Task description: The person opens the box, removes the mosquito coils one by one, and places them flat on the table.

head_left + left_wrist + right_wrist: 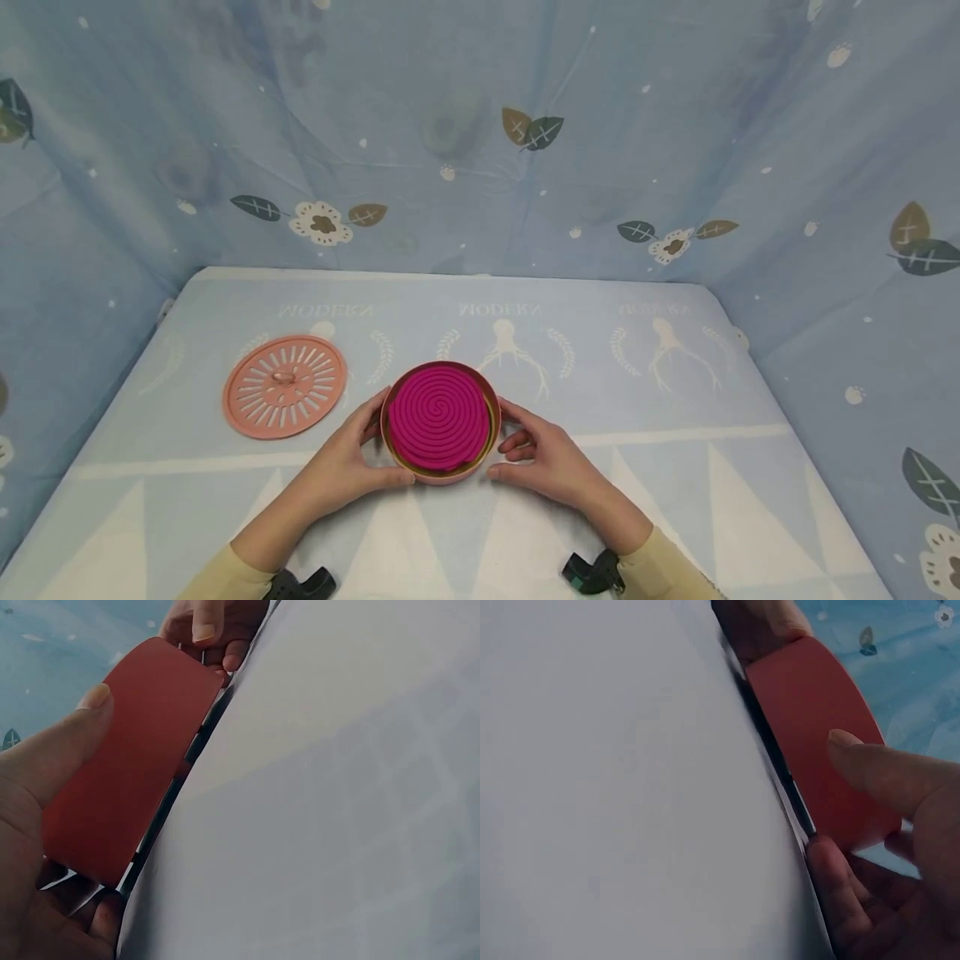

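Note:
A round pink mosquito coil holder (442,478) sits low over the table's middle, its open top facing up. Inside lies a magenta spiral mosquito coil (438,415), which fills most of it. On the left side my left hand (352,462) grips the holder, thumb at the near edge and fingers round the far side. My right hand (551,462) holds the right side, its thumb by the near wall. Both wrist views show the holder's plain reddish outer wall (142,757) with fingertips at its lower edge. The coil is hidden there.
To the left, a slotted pink round lid (285,387) with a small ring in its centre lies flat on the patterned tablecloth (637,500). A blue printed curtain (450,167) hangs behind the table and along both sides.

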{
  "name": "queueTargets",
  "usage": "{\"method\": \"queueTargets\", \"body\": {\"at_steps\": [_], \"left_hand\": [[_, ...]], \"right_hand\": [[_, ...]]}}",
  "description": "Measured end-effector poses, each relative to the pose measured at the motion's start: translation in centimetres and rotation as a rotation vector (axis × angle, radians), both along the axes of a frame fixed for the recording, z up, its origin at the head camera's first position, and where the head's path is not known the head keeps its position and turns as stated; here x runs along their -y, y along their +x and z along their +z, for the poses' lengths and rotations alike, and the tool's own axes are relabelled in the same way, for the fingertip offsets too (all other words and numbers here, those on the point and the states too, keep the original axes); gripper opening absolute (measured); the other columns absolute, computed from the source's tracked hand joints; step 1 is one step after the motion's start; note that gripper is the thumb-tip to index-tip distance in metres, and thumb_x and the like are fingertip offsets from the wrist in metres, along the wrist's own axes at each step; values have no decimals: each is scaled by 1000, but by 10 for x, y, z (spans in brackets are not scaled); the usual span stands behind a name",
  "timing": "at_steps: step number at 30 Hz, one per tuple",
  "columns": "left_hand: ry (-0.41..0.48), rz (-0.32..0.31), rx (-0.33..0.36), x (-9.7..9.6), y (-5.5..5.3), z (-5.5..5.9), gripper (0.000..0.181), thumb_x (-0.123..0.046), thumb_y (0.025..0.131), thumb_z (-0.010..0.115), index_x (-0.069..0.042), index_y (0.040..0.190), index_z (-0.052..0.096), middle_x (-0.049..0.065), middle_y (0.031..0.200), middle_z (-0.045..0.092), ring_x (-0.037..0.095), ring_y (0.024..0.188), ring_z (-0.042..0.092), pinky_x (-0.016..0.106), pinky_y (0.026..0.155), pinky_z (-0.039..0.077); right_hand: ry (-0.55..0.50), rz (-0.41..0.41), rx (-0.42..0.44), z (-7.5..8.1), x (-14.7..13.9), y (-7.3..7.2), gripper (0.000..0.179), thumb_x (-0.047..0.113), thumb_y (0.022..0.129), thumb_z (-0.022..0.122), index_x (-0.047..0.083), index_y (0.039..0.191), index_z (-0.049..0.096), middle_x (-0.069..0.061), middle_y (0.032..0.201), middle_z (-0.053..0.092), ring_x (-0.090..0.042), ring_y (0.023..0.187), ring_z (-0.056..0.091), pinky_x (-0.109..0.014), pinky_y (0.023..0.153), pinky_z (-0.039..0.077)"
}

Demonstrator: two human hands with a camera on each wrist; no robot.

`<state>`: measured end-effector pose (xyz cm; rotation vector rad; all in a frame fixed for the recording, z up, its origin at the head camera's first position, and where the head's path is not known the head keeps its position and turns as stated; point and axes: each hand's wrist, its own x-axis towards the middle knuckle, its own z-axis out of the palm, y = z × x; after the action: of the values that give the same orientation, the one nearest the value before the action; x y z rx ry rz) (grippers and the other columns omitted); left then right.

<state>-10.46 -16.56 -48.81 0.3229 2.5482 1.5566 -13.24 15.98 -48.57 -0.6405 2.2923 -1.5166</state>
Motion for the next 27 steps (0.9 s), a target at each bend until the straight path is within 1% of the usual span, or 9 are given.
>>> {"method": "queueTargets", "body": {"at_steps": [3, 5, 9, 13, 16, 18, 20, 25, 27], "left_hand": [[-1, 11, 8, 1, 2, -1, 120, -52, 61, 91, -21, 157, 25, 4, 154, 35, 25, 129, 50, 42, 109, 38], [5, 10, 9, 1, 2, -1, 120, -51, 61, 91, -21, 157, 25, 4, 154, 36, 25, 129, 50, 42, 109, 38], [15, 4, 1, 0, 0, 0, 118, -50, 63, 91, -21, 156, 26, 6, 153, 38, 26, 130, 50, 44, 110, 37], [24, 0, -8, 0, 0, 0, 117, -50, 64, 91, -19, 156, 26, 9, 152, 38, 28, 131, 48, 46, 111, 36], [26, 1, 4, 1, 0, 0, 117, -49, 64, 91, -19, 156, 26, 8, 153, 37, 28, 132, 47, 46, 111, 35], [26, 9, 22, 0, 1, 0, 117, -49, 63, 91, -21, 156, 26, 5, 153, 37, 26, 131, 48, 44, 111, 35], [20, 18, 35, 0, 3, 0, 118, -50, 62, 92, -22, 156, 27, 3, 153, 38, 24, 131, 49, 42, 111, 36], [33, 9, 18, -1, 2, 1, 117, -48, 62, 92, -21, 156, 28, 0, 152, 38, 19, 132, 47, 36, 111, 37], [35, 5, 11, -1, 2, 2, 117, -48, 62, 92, -21, 156, 27, -1, 153, 37, 19, 132, 47, 37, 111, 36]], "right_hand": [[25, 52, 42, 9, -6, -8, 81, 21, 83, 83, 23, 152, 41, 1, 135, 56, -18, 99, 66, -29, 83, 57], [43, 58, 40, 18, -10, -15, 72, 17, 86, 80, 18, 149, 46, -2, 132, 59, -18, 100, 66, -29, 83, 57], [72, 16, -53, 36, -8, -27, 53, 16, 90, 75, 11, 139, 57, -2, 124, 65, -14, 99, 67, -29, 83, 57], [100, -1, -159, 50, 5, -39, 45, 19, 91, 73, 8, 133, 63, -1, 122, 67, -10, 96, 67, -29, 82, 57], [137, -3, -217, 55, 18, -47, 42, 20, 91, 73, 7, 130, 65, 0, 120, 67, -7, 95, 66, -28, 82, 56], [169, 2, -243, 56, 28, -51, 41, 21, 91, 72, 8, 129, 66, 1, 119, 68, -5, 95, 66, -26, 83, 56], [197, 15, -269, 57, 37, -53, 40, 21, 91, 73, 7, 128, 66, 0, 118, 68, -7, 96, 66, -26, 84, 55], [289, 26, -324, 59, 54, -57, 43, 24, 91, 74, 9, 130, 65, 1, 116, 68, -8, 98, 65, -26, 84, 55], [315, 28, -331, 60, 58, -59, 45, 24, 90, 74, 10, 132, 64, 2, 114, 68, -8, 97, 65, -26, 83, 55]]}}
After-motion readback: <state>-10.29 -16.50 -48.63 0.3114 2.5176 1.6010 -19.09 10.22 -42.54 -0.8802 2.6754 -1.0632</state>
